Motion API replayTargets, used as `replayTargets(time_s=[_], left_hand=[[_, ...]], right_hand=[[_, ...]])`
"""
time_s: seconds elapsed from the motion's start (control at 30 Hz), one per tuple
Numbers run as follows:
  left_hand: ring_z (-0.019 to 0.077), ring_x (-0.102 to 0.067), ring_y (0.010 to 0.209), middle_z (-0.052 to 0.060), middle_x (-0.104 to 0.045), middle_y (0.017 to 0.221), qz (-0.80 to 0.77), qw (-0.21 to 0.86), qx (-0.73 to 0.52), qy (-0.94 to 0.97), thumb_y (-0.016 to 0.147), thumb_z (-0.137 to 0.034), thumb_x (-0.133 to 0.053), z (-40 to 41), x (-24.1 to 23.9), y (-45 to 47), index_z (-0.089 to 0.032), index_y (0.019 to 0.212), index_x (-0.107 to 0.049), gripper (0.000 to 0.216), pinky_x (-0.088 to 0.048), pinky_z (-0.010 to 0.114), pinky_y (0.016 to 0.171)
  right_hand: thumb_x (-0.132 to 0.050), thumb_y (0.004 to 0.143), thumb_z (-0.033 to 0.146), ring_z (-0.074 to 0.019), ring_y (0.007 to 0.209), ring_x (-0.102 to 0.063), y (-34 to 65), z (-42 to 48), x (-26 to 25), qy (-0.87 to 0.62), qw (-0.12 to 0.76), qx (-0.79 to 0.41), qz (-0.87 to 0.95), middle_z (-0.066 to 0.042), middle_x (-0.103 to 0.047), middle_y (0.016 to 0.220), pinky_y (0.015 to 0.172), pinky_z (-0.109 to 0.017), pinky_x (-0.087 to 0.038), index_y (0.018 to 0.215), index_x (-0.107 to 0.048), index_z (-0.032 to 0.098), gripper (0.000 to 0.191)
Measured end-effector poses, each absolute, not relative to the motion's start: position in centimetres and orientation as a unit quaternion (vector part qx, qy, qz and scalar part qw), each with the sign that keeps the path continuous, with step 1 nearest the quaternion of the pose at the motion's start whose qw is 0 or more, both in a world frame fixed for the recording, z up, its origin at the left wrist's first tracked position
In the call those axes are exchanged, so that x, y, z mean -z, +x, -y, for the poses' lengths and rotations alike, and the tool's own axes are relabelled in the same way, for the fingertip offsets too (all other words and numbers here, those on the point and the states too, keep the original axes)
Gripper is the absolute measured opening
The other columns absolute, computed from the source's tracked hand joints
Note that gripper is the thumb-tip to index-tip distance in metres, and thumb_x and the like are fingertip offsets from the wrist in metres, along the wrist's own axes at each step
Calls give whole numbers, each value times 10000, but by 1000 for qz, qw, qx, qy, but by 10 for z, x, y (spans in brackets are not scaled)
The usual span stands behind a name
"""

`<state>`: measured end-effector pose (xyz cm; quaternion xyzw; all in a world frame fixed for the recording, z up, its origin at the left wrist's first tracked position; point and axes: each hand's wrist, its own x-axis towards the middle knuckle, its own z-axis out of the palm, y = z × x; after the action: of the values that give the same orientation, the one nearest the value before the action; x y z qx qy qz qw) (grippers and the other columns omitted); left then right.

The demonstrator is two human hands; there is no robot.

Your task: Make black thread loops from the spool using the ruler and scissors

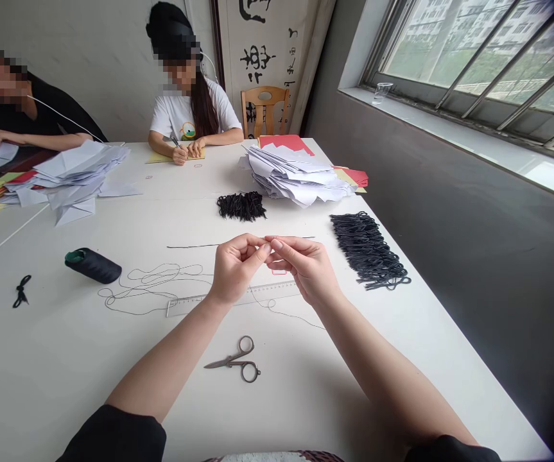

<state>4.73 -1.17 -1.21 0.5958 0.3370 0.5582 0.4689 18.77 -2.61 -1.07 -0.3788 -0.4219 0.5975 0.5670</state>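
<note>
My left hand (234,266) and my right hand (308,266) meet above the table, thumbs and forefingers pinched together at the tips. Whatever is between the fingertips is too small to make out. Loose black thread (132,313) lies in loops on the table, passing behind my left wrist and showing again below the hands. It leads to a black thread spool (94,265) lying on its side. Under my hands lies a clear ruler (187,306), partly covered. A thin dark straight strand or line (190,247) shows behind them. Nearer me are scissors (233,361) with spread handles.
Black cord loops lie in a bundle (241,206) beyond my hands and a longer row (368,249) at right. A small black knotted cord (22,292) is far left. Paper stacks (296,173) stand behind. Two people sit across; one person (194,115) writes.
</note>
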Motion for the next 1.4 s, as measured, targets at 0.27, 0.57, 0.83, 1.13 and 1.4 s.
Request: replayTargets(time_s=[0.27,0.57,0.83,1.13,1.4], left_hand=[[62,-270,424,-61,-398,448,-335,492,-549,587,784,-380,-729,14,8,48,-175,654,-663,252,-219,238,421],[57,-263,432,-68,-370,447,-345,489,-558,575,786,-341,-717,14,9,49,-163,651,-658,231,-216,225,428],[48,-241,420,-78,-358,460,-353,540,-557,523,779,-323,-711,10,15,48,-175,702,-676,171,-211,211,415],[49,-273,420,-73,-379,450,-346,521,-558,545,751,-322,-735,13,10,50,-166,655,-663,197,-254,209,412],[47,-307,412,-53,-477,461,-337,527,-552,551,764,-316,-729,13,8,51,-168,651,-662,198,-262,210,411]], right_hand=[[-830,669,403,-89,647,-609,190,25,9,-377,561,-621,397,-21,-711,813,588,-223,-506,786,-774,242,207],[-804,705,442,-121,640,-635,189,26,14,-412,555,-593,413,-37,-699,698,597,-247,-486,914,-782,216,308],[-814,701,375,-92,663,-628,186,26,13,-362,568,-614,412,-23,-715,781,622,-219,-507,889,-786,246,231],[-828,682,401,-85,651,-603,186,26,13,-369,567,-625,390,-18,-696,701,612,-211,-480,860,-791,241,242],[-816,702,398,-89,638,-584,187,24,15,-376,563,-618,399,-17,-681,682,588,-217,-448,874,-784,229,243]])
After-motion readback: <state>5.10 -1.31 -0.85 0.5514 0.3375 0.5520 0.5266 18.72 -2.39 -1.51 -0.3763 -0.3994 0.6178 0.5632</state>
